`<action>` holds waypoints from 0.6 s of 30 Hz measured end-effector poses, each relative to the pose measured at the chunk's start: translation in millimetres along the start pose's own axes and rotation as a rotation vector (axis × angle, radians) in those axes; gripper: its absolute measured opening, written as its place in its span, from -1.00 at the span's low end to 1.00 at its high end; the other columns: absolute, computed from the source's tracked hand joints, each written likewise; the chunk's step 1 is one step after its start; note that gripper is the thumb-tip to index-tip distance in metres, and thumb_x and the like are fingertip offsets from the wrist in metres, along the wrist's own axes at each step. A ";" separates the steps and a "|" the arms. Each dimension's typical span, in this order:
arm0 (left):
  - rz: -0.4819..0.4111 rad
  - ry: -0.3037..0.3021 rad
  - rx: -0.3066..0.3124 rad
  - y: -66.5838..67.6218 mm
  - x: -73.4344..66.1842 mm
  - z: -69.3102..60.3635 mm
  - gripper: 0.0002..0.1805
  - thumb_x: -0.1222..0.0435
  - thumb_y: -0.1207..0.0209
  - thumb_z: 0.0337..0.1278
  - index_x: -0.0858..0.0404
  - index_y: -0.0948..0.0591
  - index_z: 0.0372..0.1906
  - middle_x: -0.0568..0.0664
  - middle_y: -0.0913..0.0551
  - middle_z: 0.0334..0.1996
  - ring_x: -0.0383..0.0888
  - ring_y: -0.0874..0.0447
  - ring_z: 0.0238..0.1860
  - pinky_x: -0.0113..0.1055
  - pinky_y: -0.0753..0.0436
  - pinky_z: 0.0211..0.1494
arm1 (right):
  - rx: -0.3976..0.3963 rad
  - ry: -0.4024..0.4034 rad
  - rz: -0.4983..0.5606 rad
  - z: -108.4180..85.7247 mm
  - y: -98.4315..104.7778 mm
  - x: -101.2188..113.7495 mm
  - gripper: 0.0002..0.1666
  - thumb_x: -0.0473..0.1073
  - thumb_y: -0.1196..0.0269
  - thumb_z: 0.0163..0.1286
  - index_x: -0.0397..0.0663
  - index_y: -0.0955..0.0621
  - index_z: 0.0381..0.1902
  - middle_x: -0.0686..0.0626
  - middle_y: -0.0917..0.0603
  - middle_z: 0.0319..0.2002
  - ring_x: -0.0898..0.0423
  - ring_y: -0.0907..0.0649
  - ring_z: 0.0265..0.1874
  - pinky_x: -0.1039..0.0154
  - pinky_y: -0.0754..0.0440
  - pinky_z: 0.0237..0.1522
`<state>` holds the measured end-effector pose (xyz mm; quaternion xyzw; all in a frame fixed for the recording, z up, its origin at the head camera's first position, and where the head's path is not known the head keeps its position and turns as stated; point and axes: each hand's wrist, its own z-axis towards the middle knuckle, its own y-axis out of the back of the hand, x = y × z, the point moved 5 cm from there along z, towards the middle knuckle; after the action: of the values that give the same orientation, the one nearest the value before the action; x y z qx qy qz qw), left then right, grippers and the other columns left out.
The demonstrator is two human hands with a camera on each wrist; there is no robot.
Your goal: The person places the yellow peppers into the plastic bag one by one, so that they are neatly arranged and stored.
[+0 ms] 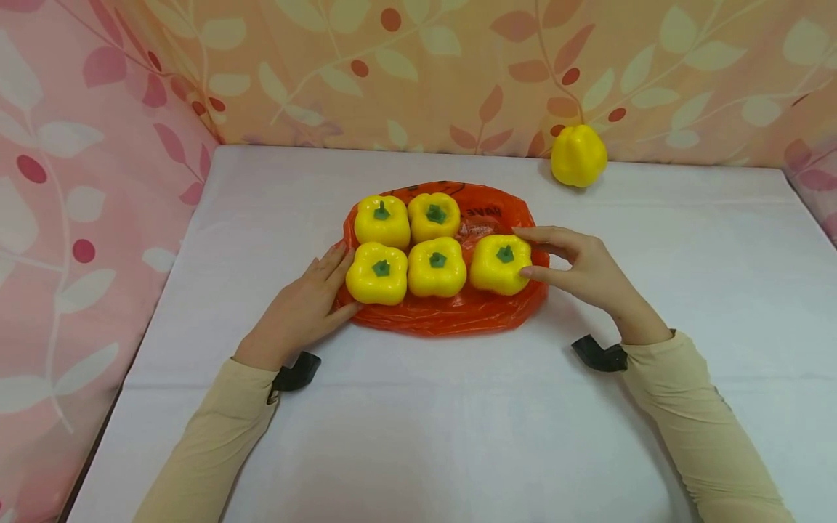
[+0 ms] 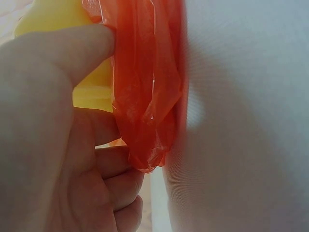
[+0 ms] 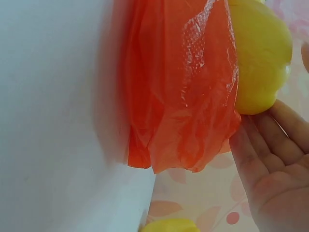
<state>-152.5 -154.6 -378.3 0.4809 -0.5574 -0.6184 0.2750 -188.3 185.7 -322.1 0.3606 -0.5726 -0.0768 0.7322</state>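
Note:
Several yellow bell peppers (image 1: 376, 274) with green stems sit grouped in a red plastic bag (image 1: 431, 319), its sides gathered low around them. My left hand (image 1: 297, 312) rests against the bag's left side, fingers extended; its thumb (image 2: 91, 48) touches the bag's rim beside a pepper. At the bag's right side, my right hand (image 1: 582, 265) holds the rightmost bell pepper (image 1: 500, 269) between thumb and fingers. The right wrist view shows the fingers (image 3: 263, 145) at the side of that pepper (image 3: 263, 58).
One more yellow bell pepper (image 1: 578, 156) lies near the table's back edge, right of the bag. A white cloth covers the table (image 1: 418, 421). Leaf-patterned curtains (image 1: 445, 80) hang behind and at the sides. A black wrist-camera mount (image 1: 598, 354) sits by each cuff.

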 end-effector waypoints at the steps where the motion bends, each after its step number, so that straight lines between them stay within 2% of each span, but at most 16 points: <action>1: 0.000 0.002 0.001 0.0 0.1 0.1 -0.09 -0.04 -0.11 0.23 0.36 0.02 0.46 0.21 0.04 0.47 0.07 0.11 0.46 -0.01 -0.02 0.43 | 0.009 -0.001 -0.003 0.2 -0.5 0.3 -0.39 -0.25 -0.36 0.19 -0.10 -0.51 0.23 -0.04 -0.55 0.15 0.14 -0.45 0.16 0.27 -0.43 0.20; 3: -0.002 0.003 0.000 0.3 0.1 0.1 -0.09 -0.04 -0.11 0.23 0.36 0.02 0.46 0.20 0.04 0.47 0.07 0.11 0.46 -0.01 -0.02 0.43 | 0.022 0.008 -0.010 0.8 -1.7 0.7 -0.35 -0.27 -0.39 0.15 -0.13 -0.50 0.23 -0.04 -0.54 0.17 0.08 -0.43 0.19 0.22 -0.43 0.21; 6: -0.006 0.003 -0.001 0.9 -0.4 -0.1 -0.09 -0.04 -0.10 0.23 0.36 0.02 0.47 0.21 0.04 0.47 0.07 0.11 0.46 0.00 -0.02 0.43 | 0.028 0.031 -0.016 1.1 -3.2 0.5 -0.31 -0.29 -0.41 0.12 -0.17 -0.49 0.23 -0.05 -0.53 0.18 0.05 -0.42 0.21 0.31 -0.43 0.19; 14: 0.000 0.005 -0.001 0.7 -0.5 0.0 -0.09 -0.04 -0.11 0.23 0.36 0.01 0.46 0.20 0.04 0.47 0.07 0.11 0.46 -0.01 -0.03 0.43 | 0.038 0.082 0.019 1.2 -5.7 2.8 -0.32 -0.31 -0.40 0.11 -0.20 -0.49 0.23 -0.10 -0.53 0.18 0.27 -0.44 0.15 0.45 -0.43 0.14; 18: -0.001 0.002 -0.004 0.9 -0.7 -0.4 -0.10 -0.02 -0.12 0.23 0.37 0.00 0.46 0.21 0.03 0.46 0.07 0.11 0.46 0.00 -0.03 0.43 | 0.047 0.072 0.038 1.8 -7.3 1.3 -0.33 -0.31 -0.38 0.14 -0.18 -0.48 0.24 -0.10 -0.52 0.19 0.22 -0.45 0.15 0.45 -0.44 0.13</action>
<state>-152.1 -154.4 -377.2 0.4812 -0.5558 -0.6192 0.2761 -187.2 178.9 -325.5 0.3693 -0.5545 -0.0364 0.7449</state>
